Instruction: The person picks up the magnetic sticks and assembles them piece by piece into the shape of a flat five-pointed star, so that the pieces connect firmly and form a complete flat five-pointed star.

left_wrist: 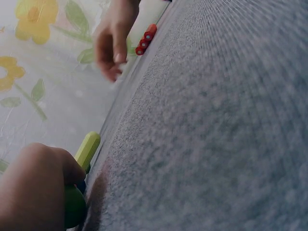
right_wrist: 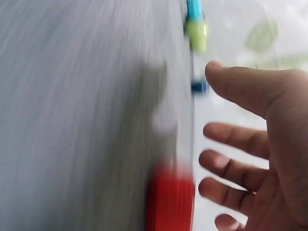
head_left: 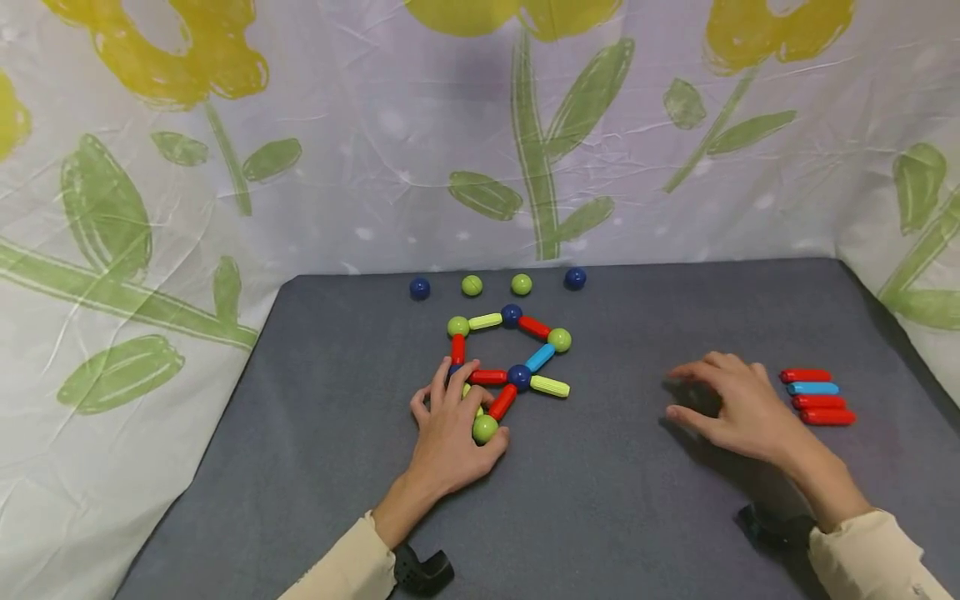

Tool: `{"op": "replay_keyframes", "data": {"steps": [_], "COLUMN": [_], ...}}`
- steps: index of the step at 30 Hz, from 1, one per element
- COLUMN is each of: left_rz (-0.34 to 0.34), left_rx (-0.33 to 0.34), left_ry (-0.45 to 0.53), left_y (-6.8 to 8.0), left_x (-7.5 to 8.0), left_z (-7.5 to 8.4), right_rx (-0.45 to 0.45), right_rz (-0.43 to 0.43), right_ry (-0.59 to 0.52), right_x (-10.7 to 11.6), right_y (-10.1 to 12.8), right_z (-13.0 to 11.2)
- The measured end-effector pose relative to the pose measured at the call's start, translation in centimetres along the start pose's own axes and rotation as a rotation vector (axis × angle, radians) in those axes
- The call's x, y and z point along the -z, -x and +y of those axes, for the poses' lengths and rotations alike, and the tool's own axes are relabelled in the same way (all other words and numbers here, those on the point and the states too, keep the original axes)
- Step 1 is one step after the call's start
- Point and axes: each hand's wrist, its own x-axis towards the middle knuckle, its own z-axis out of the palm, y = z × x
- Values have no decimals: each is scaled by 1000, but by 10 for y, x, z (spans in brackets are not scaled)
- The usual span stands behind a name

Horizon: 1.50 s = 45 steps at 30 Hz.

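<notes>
A figure of magnetic rods and balls lies on the grey table. My left hand covers its lower left part, thumb and index finger around a green ball; a blue ball and a yellow-green rod are partly hidden beneath the fingers. From the central blue ball, red rods, a light blue rod and a free-ended yellow-green rod branch out. My right hand hovers over the table with fingers apart and nothing between them, left of a row of rods. A red rod appears blurred beside it in the right wrist view.
That row holds red rods and one light blue rod. Along the back edge lie loose balls, two blue and two green. Behind the table hangs a flower-printed cloth.
</notes>
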Motion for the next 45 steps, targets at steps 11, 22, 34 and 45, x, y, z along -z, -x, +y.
{"op": "replay_keyframes", "data": {"steps": [11,22,34,45], "left_rz": [2,42,93,92], "left_rx": [-4,57,43,46], "left_ry": [-12,-10,-27,-32], "left_y": [1,-1,0,0], "left_x": [4,0,-2,-2], "left_z": [-4,-1,-1,-1], "right_rx": [-197,-32,-59,-68], "right_rz": [-8,55,10,44], "right_ry": [112,69,-268,-387], "right_x": [13,-16,-72,-86], "right_y": [30,-4,-59,-70], "right_z": [24,-4,-67,-76]}}
